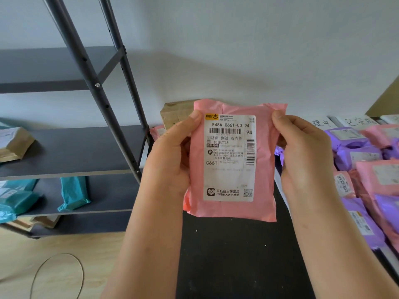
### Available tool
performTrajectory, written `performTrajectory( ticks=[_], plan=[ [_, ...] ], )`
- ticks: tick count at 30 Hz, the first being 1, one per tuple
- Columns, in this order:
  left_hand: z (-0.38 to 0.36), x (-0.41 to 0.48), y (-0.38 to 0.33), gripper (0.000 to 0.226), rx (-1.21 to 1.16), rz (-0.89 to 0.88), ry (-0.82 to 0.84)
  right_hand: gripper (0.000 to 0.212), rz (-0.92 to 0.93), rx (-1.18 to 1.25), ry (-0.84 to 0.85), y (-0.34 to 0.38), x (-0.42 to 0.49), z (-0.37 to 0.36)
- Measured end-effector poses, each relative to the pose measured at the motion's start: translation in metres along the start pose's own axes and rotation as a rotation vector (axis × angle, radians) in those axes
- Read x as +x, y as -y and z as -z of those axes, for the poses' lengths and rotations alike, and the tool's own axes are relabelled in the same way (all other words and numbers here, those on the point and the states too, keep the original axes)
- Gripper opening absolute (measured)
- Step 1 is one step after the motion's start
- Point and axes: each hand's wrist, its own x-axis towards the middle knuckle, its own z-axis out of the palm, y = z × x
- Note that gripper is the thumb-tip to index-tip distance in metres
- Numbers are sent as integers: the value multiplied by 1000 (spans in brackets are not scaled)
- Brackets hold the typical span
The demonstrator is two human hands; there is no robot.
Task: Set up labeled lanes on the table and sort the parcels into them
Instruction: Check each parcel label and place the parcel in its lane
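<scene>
Pink parcel point(235, 160) held up, label facing the camera

Left hand point(170, 156) and right hand point(302, 156) pinch its upper sides; purple and pink parcels point(364, 167) crowd the surface point(237, 255) at right.

We are standing in a small parcel-sorting room, the sort a courier pickup point is running. A dark metal rack point(90, 87) is rising on the left, its shelves holding brown parcels point(15, 143) and teal mailers point(73, 194). On the right a black table point(233, 255) is carrying a heap point(362, 156) of labelled pink and purple mailers. Handwritten paper signs point(356, 121) are lying along the table's far edge, by the white wall point(237, 39). We are holding up a pink mailer point(264, 169) whose label point(226, 175) is showing barcodes, a route code and a Chinese address. The pale wood floor point(64, 244) and plain wall are suggesting a back room rather than a shopfront.
</scene>
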Motion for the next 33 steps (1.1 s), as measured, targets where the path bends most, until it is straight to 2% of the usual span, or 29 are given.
performTrajectory(
  ticks=[5,9,14,18,24,28,33],
  plan=[
    [-1,-2,2,11,16,20,-87,33,-9,-19,34,-1,-2,2],
    [-2,-1,0,14,-15,24,-165,23,8,-188,55,1,-5,5],
    [3,3,-4,23,-71,-6,-271,42,70,-421,138,-4,-14,2],
    [6,2,-2,21,-40,-8,-307,20,120,-503,181,-10,-16,-3],
    [15,6,0,18,-4,-22,-296,4,156,-507,141,-13,-14,-8],
    [20,9,4,20,210,-96,-224,15,164,-437,71,-11,-10,-8],
    [24,12,7,28,487,-90,-129,12,125,-351,-31,-11,-1,-4]
  ],
)
